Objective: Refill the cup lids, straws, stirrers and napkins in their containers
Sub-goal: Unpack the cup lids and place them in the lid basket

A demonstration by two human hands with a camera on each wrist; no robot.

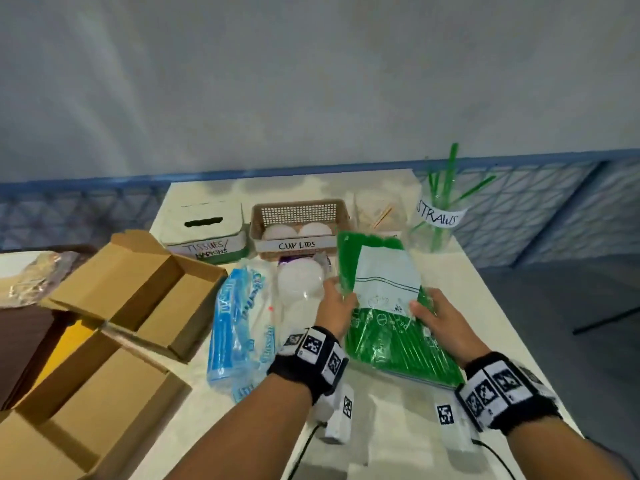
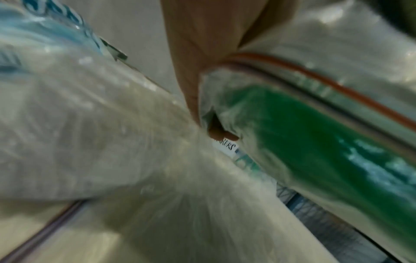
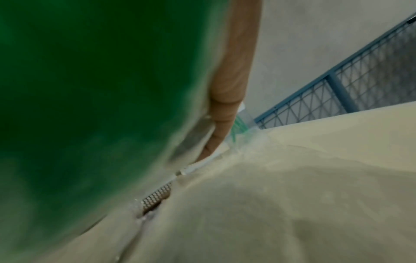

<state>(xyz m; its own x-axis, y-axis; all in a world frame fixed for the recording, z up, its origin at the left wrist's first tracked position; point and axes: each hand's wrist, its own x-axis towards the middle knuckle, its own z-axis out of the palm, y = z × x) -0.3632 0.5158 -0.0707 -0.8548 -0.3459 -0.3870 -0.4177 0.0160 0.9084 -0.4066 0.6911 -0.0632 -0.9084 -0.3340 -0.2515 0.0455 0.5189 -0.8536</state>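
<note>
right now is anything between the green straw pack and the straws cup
Nothing visible blocks the way. Both hands, left and right, hold the straw pack near the table's front; the straws cup stands beyond its far right corner, with bare table between.

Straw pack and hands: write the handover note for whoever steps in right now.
Left hand grips the left edge of the green straw pack; right hand grips its right edge. The pack looks unopened, with its near end by the table.
Straws cup, far right, holds only a few straws.
Cup lids basket shows two lids; the bagged lids lie before it.
Blue napkin pack lies near the tissues box.
Done: nothing visibly refilled.
Left: straws, lids, napkins, stirrers.
</note>
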